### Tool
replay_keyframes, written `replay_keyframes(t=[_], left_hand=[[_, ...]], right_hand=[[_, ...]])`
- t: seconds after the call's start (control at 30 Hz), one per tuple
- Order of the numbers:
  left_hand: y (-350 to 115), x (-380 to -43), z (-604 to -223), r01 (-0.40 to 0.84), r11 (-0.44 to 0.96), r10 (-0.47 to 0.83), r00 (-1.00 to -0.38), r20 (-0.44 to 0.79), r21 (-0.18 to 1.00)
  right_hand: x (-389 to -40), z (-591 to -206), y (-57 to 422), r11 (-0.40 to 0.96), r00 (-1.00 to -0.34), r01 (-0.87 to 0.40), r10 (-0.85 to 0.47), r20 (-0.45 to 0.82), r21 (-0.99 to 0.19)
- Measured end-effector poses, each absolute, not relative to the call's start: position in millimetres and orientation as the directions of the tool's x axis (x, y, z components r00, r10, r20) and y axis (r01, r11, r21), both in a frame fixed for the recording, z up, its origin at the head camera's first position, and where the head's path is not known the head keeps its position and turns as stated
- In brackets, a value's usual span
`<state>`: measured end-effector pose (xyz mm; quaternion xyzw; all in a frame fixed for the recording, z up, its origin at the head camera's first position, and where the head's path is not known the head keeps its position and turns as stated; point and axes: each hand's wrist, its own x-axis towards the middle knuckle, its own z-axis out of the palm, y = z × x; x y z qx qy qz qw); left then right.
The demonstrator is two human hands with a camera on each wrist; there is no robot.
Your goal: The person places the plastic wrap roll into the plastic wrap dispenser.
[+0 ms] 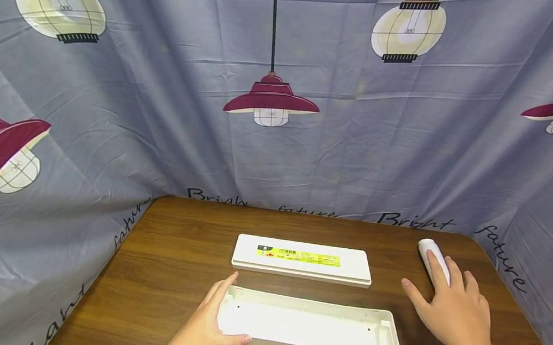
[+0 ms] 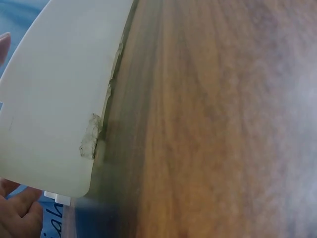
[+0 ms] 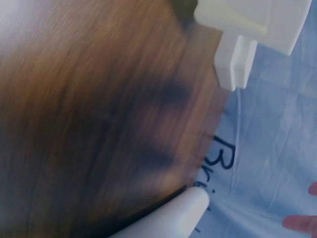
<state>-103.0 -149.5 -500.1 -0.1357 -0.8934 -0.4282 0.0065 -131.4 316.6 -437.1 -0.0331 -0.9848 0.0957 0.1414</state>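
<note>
An open, long white plastic box [image 1: 309, 325] lies on the table's near side. At its left end my left hand [image 1: 204, 321] grips it, thumb on the front wall and fingers at the back corner. The left wrist view shows the box's outer wall [image 2: 59, 99] close up, with a scuffed patch by its edge. Behind the box lies its white lid [image 1: 273, 258] with a yellow cling film label. To the right, my right hand [image 1: 458, 312] is spread over a white cling film roll [image 1: 430, 247], which its fingers partly cover. The roll's end [image 3: 193, 206] shows in the right wrist view.
A brown wooden table [image 1: 174, 251] carries everything. Blue-grey curtains [image 1: 308, 159] printed with lamps and lettering hang along its back and sides. Between the box and the right hand lies a strip of bare wood.
</note>
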Motion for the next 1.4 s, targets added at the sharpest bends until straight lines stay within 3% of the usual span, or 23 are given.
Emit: replay_keyframes(t=[0.73,1.07,1.4], left_hand=[[-148,-105,-506,0.257,0.635,0.237,-0.962,0.133,0.729],[-149,-104,-506,0.248,0.639,0.234,-0.964,0.123,0.728],[-148,-104,-505,0.253,0.648,0.228,-0.964,0.133,0.718]], right_hand=[[-143,-455,361,0.963,-0.973,0.148,0.182,0.142,-0.223],[-144,-463,381,0.947,-0.977,0.213,0.21,-0.036,-0.243],[-144,-476,396,0.94,-0.969,0.243,0.221,-0.113,-0.239]])
